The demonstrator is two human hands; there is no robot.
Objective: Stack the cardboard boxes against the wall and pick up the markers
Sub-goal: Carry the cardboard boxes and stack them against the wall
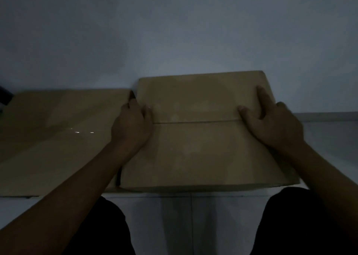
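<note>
A brown cardboard box stands in front of me with its far edge against the pale wall. A seam crosses its closed top. My left hand grips its left side, thumb on top. My right hand holds the right side, fingers spread over the top. A second, lower and wider cardboard box lies to the left, touching the first, also against the wall. No markers are in sight.
The room is dim. A pale tiled floor runs between my dark-clothed knees and off to the right beside the box. A dark object shows at the far left edge.
</note>
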